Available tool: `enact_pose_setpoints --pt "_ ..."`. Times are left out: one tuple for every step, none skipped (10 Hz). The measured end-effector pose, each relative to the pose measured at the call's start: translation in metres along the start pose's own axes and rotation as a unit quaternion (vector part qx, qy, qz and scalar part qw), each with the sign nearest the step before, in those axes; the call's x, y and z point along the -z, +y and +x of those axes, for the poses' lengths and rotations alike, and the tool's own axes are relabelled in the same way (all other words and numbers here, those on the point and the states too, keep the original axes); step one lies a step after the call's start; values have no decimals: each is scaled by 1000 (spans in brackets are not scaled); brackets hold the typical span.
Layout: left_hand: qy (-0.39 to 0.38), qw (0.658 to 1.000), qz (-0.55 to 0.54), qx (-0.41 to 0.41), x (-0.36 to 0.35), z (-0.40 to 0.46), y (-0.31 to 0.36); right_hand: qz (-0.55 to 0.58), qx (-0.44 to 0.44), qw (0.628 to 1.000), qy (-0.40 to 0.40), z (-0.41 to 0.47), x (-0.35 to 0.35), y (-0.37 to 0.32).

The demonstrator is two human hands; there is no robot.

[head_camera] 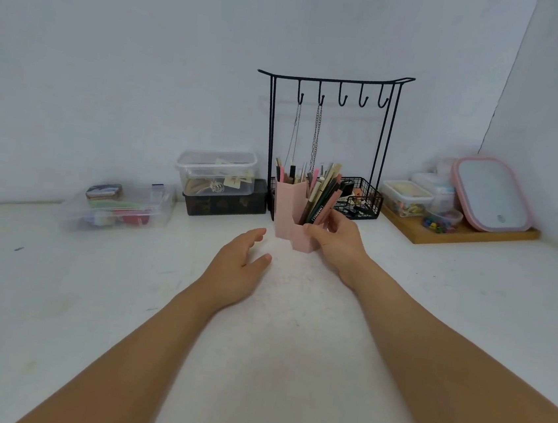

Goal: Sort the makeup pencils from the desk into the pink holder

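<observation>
In the head view, the pink holder stood on the white desk, just in front of a black wire rack with chains on its hooks. Many makeup pencils were already inside it, some upright in the tall compartment and a bundle leaning to the right in the lower one. I could not see any pencil lying loose on the desk.

The right hand touched the holder at its lower right side; its fingers were curled around the front corner and close to the leaning bundle, but whether they pinched the pencils or only the wall, I could not tell. The left hand hovered near the holder on the left, fingers relaxed and a little spread, holding nothing.

The risk, as I judge it, was tipping: the leaning pencils put weight to one side, and a careless push could knock the holder over or back into the rack.
</observation>
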State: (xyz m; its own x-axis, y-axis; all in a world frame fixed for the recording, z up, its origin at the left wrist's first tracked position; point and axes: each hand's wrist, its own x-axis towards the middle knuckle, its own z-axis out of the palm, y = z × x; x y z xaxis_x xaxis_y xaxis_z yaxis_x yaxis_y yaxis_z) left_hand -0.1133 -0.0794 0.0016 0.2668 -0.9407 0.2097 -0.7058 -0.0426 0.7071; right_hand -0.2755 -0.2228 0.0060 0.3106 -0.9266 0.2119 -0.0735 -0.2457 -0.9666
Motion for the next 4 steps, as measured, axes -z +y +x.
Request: enact_pose_setpoints --pt "3 1000 0 2 1 -1 2 -42 14 999 20 0 -2 3" --pt "6 1000 -1 4 1 -1 4 -106 36 992 58 -3 -9 2" --pt "8 1000 -6 15 0 0 3 -140 40 986 77 -4 -15 4" --pt "32 999 -33 17 0 1 2 -142 20 985 100 -10 -16 -1"
